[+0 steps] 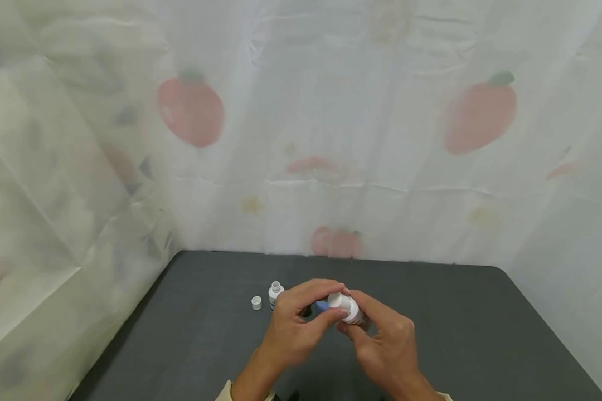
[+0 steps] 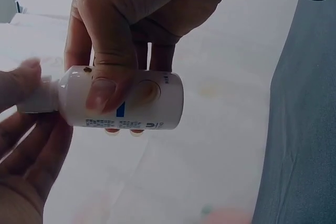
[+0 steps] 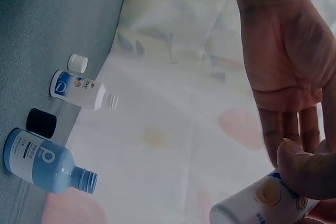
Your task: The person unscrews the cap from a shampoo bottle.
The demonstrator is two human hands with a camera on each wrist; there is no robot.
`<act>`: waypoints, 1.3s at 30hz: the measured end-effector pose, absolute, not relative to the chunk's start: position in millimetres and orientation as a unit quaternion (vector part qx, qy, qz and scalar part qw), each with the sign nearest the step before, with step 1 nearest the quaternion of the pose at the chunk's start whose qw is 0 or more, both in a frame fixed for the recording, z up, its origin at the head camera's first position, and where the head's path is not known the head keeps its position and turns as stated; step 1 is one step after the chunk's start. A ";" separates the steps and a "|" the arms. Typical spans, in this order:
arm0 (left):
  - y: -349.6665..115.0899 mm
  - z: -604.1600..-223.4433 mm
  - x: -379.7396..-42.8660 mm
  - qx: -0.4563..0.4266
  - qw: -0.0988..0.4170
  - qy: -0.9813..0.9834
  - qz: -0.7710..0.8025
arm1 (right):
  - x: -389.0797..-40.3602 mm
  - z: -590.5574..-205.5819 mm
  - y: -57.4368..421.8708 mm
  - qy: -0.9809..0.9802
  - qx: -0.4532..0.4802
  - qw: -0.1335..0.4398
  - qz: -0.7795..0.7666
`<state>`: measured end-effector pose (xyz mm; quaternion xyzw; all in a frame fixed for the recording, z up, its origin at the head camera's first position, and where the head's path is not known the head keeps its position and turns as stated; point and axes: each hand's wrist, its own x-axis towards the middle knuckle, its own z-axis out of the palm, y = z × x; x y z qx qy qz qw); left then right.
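Observation:
My left hand (image 1: 298, 326) pinches the white cap (image 2: 38, 98) of a small white bottle (image 2: 168, 100) between thumb and fingers. Around the body of that bottle, my right hand (image 1: 393, 340) grips with thumb and fingers over its printed label. Held above the table, the bottle tilts with its cap end up and toward the left. In the right wrist view its base points to the lower left, and the cap end is hidden behind the right thumb.
On the dark table (image 1: 205, 334) stands an uncapped white bottle (image 3: 81, 90) beside its white cap (image 3: 77, 63). An uncapped blue bottle (image 3: 55, 169) and a black cap (image 3: 41, 123) stand near it, partly behind my hands in the head view. A fruit-patterned curtain (image 1: 331, 111) borders the table's far side.

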<state>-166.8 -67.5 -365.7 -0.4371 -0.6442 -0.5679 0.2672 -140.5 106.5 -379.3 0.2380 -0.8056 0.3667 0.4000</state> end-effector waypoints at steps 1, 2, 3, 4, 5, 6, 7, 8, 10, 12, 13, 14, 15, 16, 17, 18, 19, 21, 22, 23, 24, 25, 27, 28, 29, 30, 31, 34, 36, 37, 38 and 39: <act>-66.9 -365.8 -167.0 -0.429 0.275 -0.644 -0.571 | -140.2 -379.5 106.0 -0.806 0.239 0.399 0.367; -66.1 -365.8 -167.2 -0.422 0.280 -0.642 -0.576 | -139.9 -379.5 105.5 -0.805 0.240 0.399 0.368; -65.4 -365.5 -167.2 -0.415 0.282 -0.641 -0.582 | -139.7 -379.4 105.0 -0.804 0.243 0.399 0.369; -64.5 -365.1 -167.0 -0.408 0.282 -0.640 -0.587 | -139.6 -379.3 104.6 -0.803 0.245 0.401 0.368; -63.6 -364.8 -166.6 -0.402 0.279 -0.637 -0.595 | -139.4 -379.3 104.3 -0.801 0.247 0.402 0.369; -62.5 -364.5 -166.5 -0.400 0.277 -0.633 -0.602 | -139.3 -379.2 104.1 -0.799 0.250 0.402 0.370; -61.4 -364.2 -166.7 -0.401 0.279 -0.627 -0.607 | -139.2 -379.2 103.9 -0.798 0.252 0.404 0.369; -60.3 -363.8 -167.3 -0.408 0.283 -0.618 -0.610 | -139.0 -379.1 103.8 -0.797 0.254 0.405 0.369; -59.0 -363.1 -169.1 -0.425 0.298 -0.602 -0.606 | -138.5 -379.1 103.7 -0.797 0.258 0.403 0.369; -59.4 -362.5 -170.4 -0.442 0.311 -0.592 -0.598 | -138.0 -379.1 103.7 -0.797 0.260 0.398 0.374; -60.5 -362.5 -170.4 -0.448 0.308 -0.590 -0.597 | -137.9 -378.8 103.8 -0.797 0.260 0.396 0.374; -62.1 -362.6 -170.0 -0.453 0.302 -0.590 -0.596 | -137.9 -378.4 103.9 -0.798 0.259 0.395 0.375; -64.0 -362.7 -169.3 -0.456 0.295 -0.594 -0.593 | -138.2 -377.8 104.0 -0.799 0.256 0.393 0.376; -66.1 -362.9 -168.2 -0.458 0.284 -0.601 -0.590 | -138.5 -377.2 104.3 -0.800 0.253 0.392 0.377; -67.9 -363.0 -167.2 -0.459 0.275 -0.609 -0.585 | -138.8 -376.6 104.7 -0.802 0.249 0.392 0.377; -69.7 -363.1 -166.1 -0.459 0.266 -0.617 -0.581 | -138.9 -376.0 105.2 -0.803 0.245 0.390 0.377; -71.1 -363.1 -165.1 -0.457 0.258 -0.626 -0.577 | -139.2 -375.6 105.6 -0.805 0.241 0.389 0.378; -72.5 -362.7 -164.4 -0.452 0.264 -0.642 -0.560 | -139.4 -374.9 106.1 -0.807 0.236 0.382 0.384; -72.7 -362.5 -164.3 -0.447 0.268 -0.648 -0.556 | -139.4 -374.8 106.1 -0.808 0.234 0.380 0.385; -72.7 -362.3 -164.3 -0.440 0.273 -0.652 -0.553 | -139.5 -374.8 106.0 -0.808 0.234 0.380 0.386; -72.6 -362.2 -164.2 -0.434 0.276 -0.655 -0.553 | -139.2 -374.8 105.7 -0.807 0.234 0.378 0.388; -72.3 -362.2 -164.4 -0.427 0.282 -0.658 -0.552 | -138.9 -375.1 105.5 -0.807 0.236 0.379 0.388; -71.3 -362.3 -164.9 -0.420 0.289 -0.658 -0.555 | -138.3 -375.9 105.0 -0.803 0.242 0.383 0.386; -70.8 -362.5 -165.1 -0.417 0.290 -0.656 -0.559 | -138.1 -376.4 104.8 -0.802 0.245 0.385 0.385; -70.1 -362.7 -165.4 -0.416 0.290 -0.653 -0.563 | -137.8 -377.0 104.7 -0.801 0.248 0.387 0.384; -69.4 -362.6 -166.1 -0.419 0.292 -0.648 -0.565 | -137.4 -377.5 104.6 -0.799 0.251 0.388 0.384; -68.5 -362.4 -166.9 -0.423 0.297 -0.643 -0.565 | -137.1 -378.0 104.6 -0.797 0.254 0.390 0.384; -65.9 -360.8 -169.9 -0.442 0.317 -0.622 -0.563 | -136.4 -378.1 104.5 -0.795 0.257 0.393 0.385; -65.4 -359.2 -171.0 -0.450 0.330 -0.612 -0.560 | -135.8 -377.5 104.5 -0.792 0.260 0.393 0.387; -65.9 -358.4 -170.7 -0.452 0.331 -0.611 -0.559 | -135.4 -376.9 104.6 -0.793 0.260 0.391 0.388; -67.1 -357.7 -169.9 -0.452 0.326 -0.613 -0.560 | -135.2 -376.3 104.6 -0.795 0.259 0.389 0.387; -68.9 -357.0 -168.7 -0.451 0.320 -0.619 -0.558 | -135.0 -375.6 104.8 -0.796 0.258 0.388 0.387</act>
